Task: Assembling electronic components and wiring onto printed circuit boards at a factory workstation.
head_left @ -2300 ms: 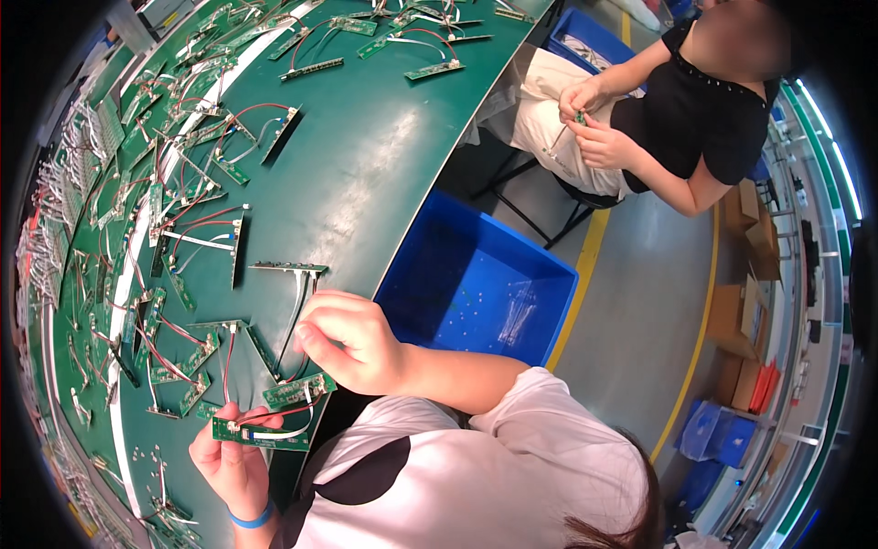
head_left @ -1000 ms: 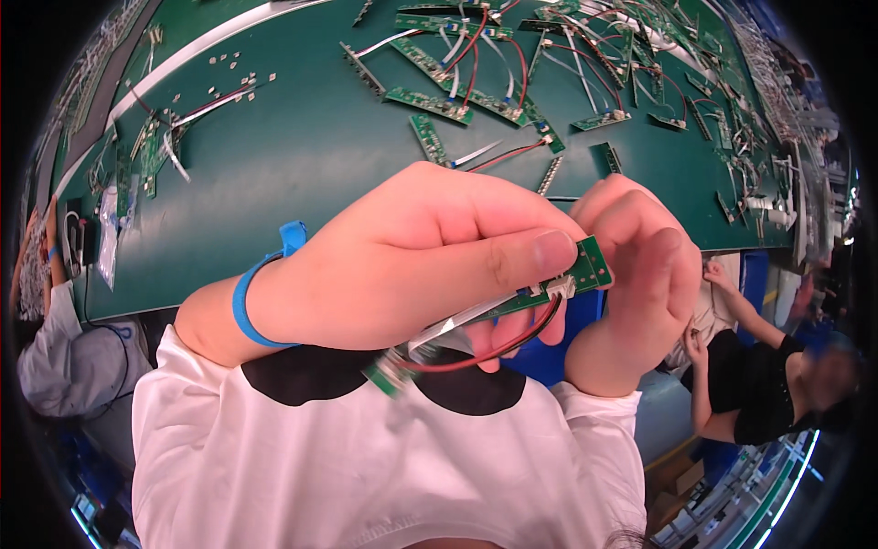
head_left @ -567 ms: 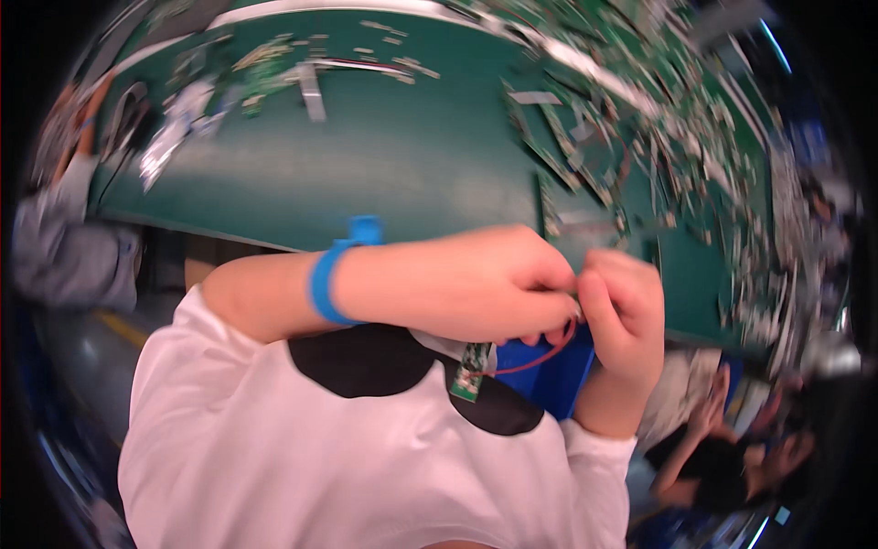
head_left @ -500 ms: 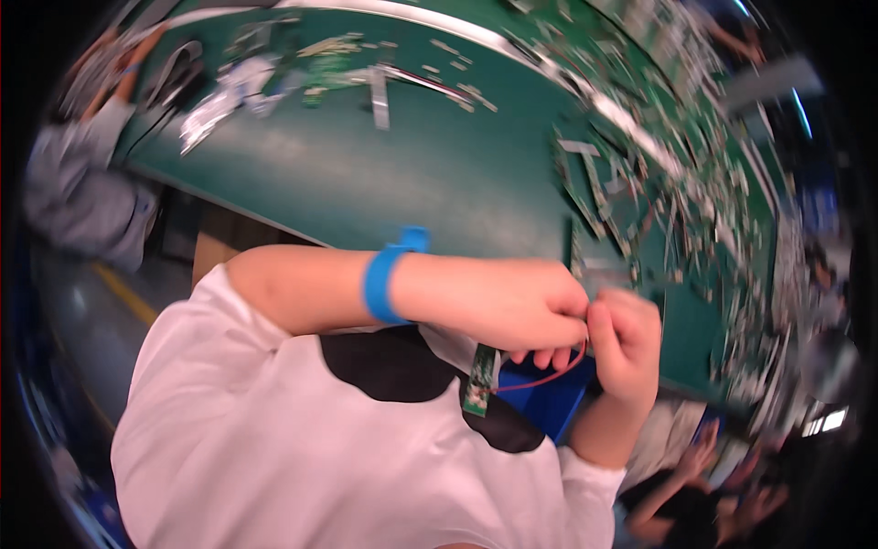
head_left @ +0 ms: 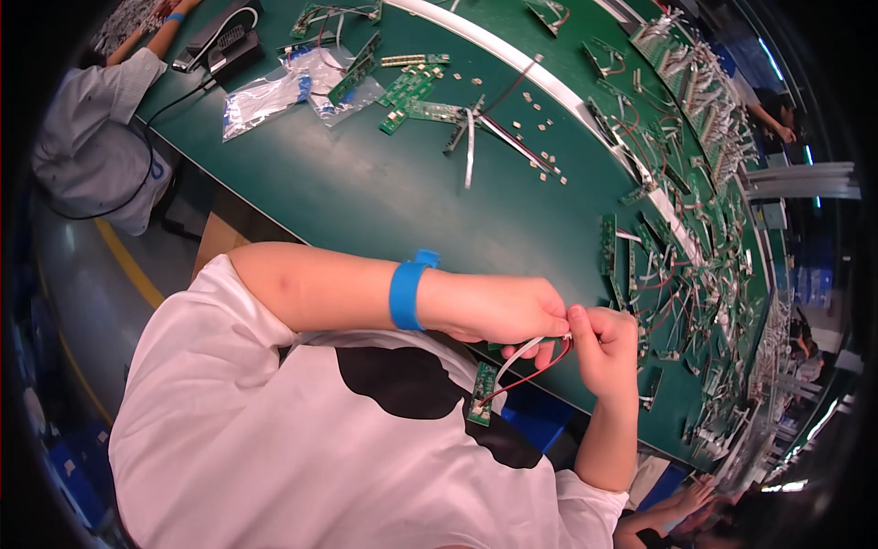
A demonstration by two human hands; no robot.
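Note:
My left hand (head_left: pixel 523 309), with a blue wristband (head_left: pixel 405 295) at its wrist, reaches across from the left. Its thumb and fingers are pinched together. Against its fingertips, my right hand (head_left: pixel 605 343) is closed too, thumb up. Between them they grip the end of a red and black cable (head_left: pixel 541 370), where a small pale connector (head_left: pixel 566 336) partly shows. That cable loops down to a narrow green circuit board (head_left: pixel 482 392) hanging in front of my shirt. A white cable (head_left: pixel 514 357) runs from the board up under my left fingers, which hide its end.
Wired circuit boards (head_left: pixel 672 274) crowd the right side of the green table (head_left: pixel 366 183). Along it runs a white strip (head_left: pixel 494 41). Farther off lie plastic bags (head_left: pixel 265 99), green boards (head_left: pixel 412 87), small loose connectors and a black power adapter (head_left: pixel 233 55). Co-workers sit left and lower right.
The view has shifted and become sharper. My hands stay pinched together at the cable end, slightly lower and left in the picture. The white cable now shows beside the red and black one.

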